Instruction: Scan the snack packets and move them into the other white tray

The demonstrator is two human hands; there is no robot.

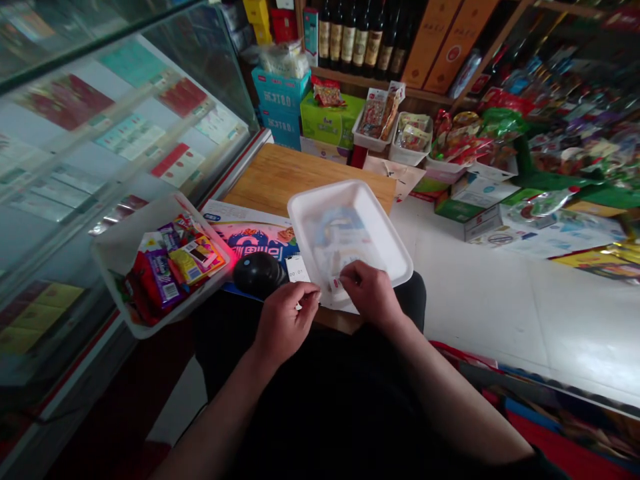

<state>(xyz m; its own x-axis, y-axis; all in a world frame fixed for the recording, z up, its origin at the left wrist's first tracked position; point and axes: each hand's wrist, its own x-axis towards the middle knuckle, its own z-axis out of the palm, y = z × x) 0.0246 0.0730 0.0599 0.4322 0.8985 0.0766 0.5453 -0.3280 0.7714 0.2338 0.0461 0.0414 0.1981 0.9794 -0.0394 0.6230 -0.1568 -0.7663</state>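
A white plastic basket (380, 247) rests on the wooden table top, with blurred blue-and-white contents (340, 227) that I cannot make out. My right hand (373, 293) is at its near edge, thumb and fingers pinched together. Just left of it, my left hand (289, 317) is also closed in a pinch by the basket's near left corner. Whatever either hand holds is too small or hidden to name. Beyond my left hand lie a white timer display (297, 269) and a black barcode scanner (257, 273) glowing red at its left side.
A second white basket (113, 287) of snack packets (170, 267) sits at left, against the glass display case (125, 127). A colourful printed box (245, 230) lies under the scanner. Boxes and snack baskets (413, 137) line the back, below wine bottles (350, 40).
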